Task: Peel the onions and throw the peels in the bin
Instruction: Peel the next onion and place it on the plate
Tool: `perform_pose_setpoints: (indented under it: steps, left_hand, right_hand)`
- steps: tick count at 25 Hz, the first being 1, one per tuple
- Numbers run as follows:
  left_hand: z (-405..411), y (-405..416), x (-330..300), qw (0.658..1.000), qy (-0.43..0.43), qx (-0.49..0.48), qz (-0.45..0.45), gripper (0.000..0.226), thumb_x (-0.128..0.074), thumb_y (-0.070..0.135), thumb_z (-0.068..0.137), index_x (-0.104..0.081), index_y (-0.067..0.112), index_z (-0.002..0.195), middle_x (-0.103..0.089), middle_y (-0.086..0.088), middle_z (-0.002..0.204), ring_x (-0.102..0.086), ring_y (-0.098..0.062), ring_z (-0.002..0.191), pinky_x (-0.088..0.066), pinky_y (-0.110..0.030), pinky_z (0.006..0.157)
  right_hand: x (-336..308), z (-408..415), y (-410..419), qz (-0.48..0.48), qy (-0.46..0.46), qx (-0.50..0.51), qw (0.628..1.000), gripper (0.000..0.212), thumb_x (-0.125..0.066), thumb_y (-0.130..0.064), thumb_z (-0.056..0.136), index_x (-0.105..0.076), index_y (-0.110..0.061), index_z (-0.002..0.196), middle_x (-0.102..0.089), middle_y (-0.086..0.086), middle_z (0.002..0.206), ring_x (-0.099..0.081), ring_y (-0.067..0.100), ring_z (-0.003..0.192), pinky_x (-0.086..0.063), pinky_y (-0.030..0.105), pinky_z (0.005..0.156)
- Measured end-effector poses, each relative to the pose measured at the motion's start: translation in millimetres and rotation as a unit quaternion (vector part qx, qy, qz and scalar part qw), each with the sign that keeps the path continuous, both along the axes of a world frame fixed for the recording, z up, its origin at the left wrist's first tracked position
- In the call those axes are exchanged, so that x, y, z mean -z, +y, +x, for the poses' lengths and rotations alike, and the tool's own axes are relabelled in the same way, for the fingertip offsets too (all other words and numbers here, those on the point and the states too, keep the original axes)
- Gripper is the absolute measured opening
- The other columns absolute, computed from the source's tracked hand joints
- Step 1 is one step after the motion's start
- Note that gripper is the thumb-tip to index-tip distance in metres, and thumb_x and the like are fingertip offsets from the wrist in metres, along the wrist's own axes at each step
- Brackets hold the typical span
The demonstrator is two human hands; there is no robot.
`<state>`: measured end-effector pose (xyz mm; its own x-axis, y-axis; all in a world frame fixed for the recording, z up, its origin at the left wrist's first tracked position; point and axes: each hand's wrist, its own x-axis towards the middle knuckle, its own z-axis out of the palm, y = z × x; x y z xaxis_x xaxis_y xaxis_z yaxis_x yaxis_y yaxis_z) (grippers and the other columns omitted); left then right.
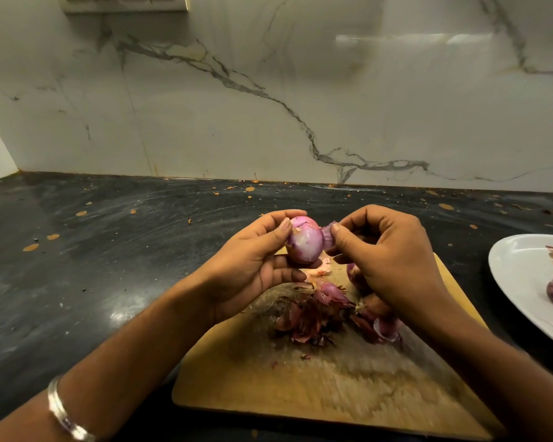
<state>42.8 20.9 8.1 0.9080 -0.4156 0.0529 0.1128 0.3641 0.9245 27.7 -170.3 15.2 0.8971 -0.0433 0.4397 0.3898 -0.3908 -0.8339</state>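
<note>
Two hands meet just above frame centre: the left hand point(253, 266) cups the onion point(304, 240), while the right hand point(387, 260) pinches a strip of peel point(329, 236) at the onion's side. Below them, loose peels point(313, 317) lie heaped on the cutting board point(300, 387). Pulling too sharply could tear the strip short or scatter scraps onto the counter point(109, 250), since no bin is in view.

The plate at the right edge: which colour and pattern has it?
The plate is white with a red-orange floral print, seen in the head view.
</note>
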Motion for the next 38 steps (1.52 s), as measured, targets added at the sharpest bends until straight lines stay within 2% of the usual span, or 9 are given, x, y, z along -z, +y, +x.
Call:
perform_pose_setpoints:
  steps: [4, 11, 13, 15, 24, 28, 32, 35, 38]
  left_hand:
    - [-0.3, 1.1, 0.8, 1.0, 0.0, 0.011, -0.007, 0.034, -0.05, 0.027, 0.093, -0.061, 0.017, 0.123, -0.072, -0.012, 0.105, -0.071, -0.031, 0.085, -0.059, -0.029, 0.064]
    - [0.2, -0.4, 0.8, 1.0, 0.009, -0.011, 0.018, 0.048, -0.063, 0.029, 0.084, -0.057, 0.011, 0.128, -0.067, -0.018, 0.111, -0.07, -0.027, 0.082, -0.06, -0.029, 0.067]
    - [-0.2, 0.5, 0.7, 1.0, 0.01, -0.012, 0.018, 0.049, -0.064, 0.029, 0.083, -0.057, 0.011, 0.128, -0.069, -0.019, 0.111, -0.07, -0.026, 0.083, -0.06, -0.029, 0.067]
    - [-0.3, 1.3, 0.2, 1.0, 0.006, -0.004, 0.022, 0.049, -0.063, 0.03, 0.084, -0.057, 0.011, 0.128, -0.069, -0.019, 0.112, -0.071, -0.027, 0.084, -0.06, -0.029, 0.067]
    - [0.7, 2.0, -1.1, 0.999, -0.006, -0.003, 0.033, 0.047, -0.054, 0.037, 0.089, -0.06, 0.01, 0.127, -0.07, -0.018, 0.1, -0.069, -0.025, 0.077, -0.056, -0.023, 0.057]
    - [4.5, 3.0, -0.1, 1.0, 0.007, -0.013, 0.02, 0.05, -0.057, 0.036, 0.087, -0.058, 0.006, 0.127, -0.071, -0.016, 0.095, -0.069, -0.023, 0.075, -0.057, -0.023, 0.057]
    - [8.5, 5.8, 2.4, 0.999, 0.007, -0.044, 0.02, 0.048, -0.059, 0.035, 0.087, -0.058, 0.006, 0.125, -0.072, -0.014, 0.102, -0.067, -0.018, 0.076, -0.056, -0.023, 0.06]
    - [8.8, 6.8, 3.7, 0.998, -0.014, -0.053, 0.025, 0.047, -0.062, 0.03, 0.085, -0.058, 0.014, 0.129, -0.069, -0.016, 0.113, -0.064, -0.016, 0.077, -0.054, -0.022, 0.061]
    - [6.8, 6.3, 4.7, 0.997, -0.031, -0.057, 0.042, 0.05, -0.068, 0.025, 0.078, -0.061, 0.013, 0.126, -0.071, -0.011, 0.106, -0.064, -0.013, 0.078, -0.053, -0.021, 0.06]
  right_hand:
    - [-0.9, -0.8, -1.2, -0.034, -0.005, 0.033, 0.999, 0.014, -0.071, -0.015, 0.09, -0.068, -0.014, 0.076, -0.073, 0.002, 0.064, -0.071, 0.01, 0.059, -0.06, 0.037, 0.058]
    - [-3.6, -0.7, -0.1, -0.006, 0.01, -0.062, 0.998, 0.019, -0.061, -0.001, 0.092, -0.072, -0.017, 0.092, -0.073, 0.0, 0.078, -0.071, 0.008, 0.065, -0.051, 0.016, 0.051]
    - [-2.6, 0.4, 1.2, -0.015, 0.023, -0.083, 0.996, 0.007, -0.069, -0.014, 0.091, -0.074, -0.019, 0.092, -0.074, 0.0, 0.076, -0.071, 0.01, 0.069, -0.052, 0.017, 0.053]
    - [-1.7, 1.5, 0.6, -0.047, 0.015, -0.079, 0.996, 0.013, -0.079, -0.026, 0.081, -0.074, -0.021, 0.092, -0.073, -0.002, 0.075, -0.068, 0.008, 0.065, -0.053, 0.018, 0.056]
    - [-7.0, 2.2, -5.2, -0.025, -0.016, -0.127, 0.991, 0.007, -0.069, -0.006, 0.09, -0.076, -0.008, 0.093, -0.071, -0.006, 0.068, -0.065, 0.001, 0.055, -0.047, 0.01, 0.053]
    - [-7.5, 5.0, -6.7, -0.078, -0.002, -0.107, 0.991, 0.017, -0.057, -0.004, 0.098, -0.071, -0.014, 0.097, -0.068, -0.005, 0.071, -0.065, 0.003, 0.063, -0.047, 0.013, 0.056]
    - [-1.9, 2.4, -3.1, -0.183, -0.025, -0.092, 0.978, 0.015, -0.053, -0.016, 0.1, -0.067, -0.019, 0.097, -0.065, -0.004, 0.074, -0.058, 0.014, 0.067, -0.045, 0.031, 0.058]
    - [-2.3, -0.1, -0.2, -0.227, -0.07, -0.093, 0.967, 0.012, -0.063, -0.028, 0.094, -0.069, -0.018, 0.089, -0.064, -0.007, 0.084, -0.06, 0.009, 0.079, -0.046, 0.023, 0.066]
    - [-3.8, -0.4, -1.4, -0.123, -0.067, -0.064, 0.988, 0.014, -0.072, -0.034, 0.086, -0.071, -0.021, 0.092, -0.07, -0.007, 0.082, -0.068, 0.007, 0.078, -0.055, 0.021, 0.068]
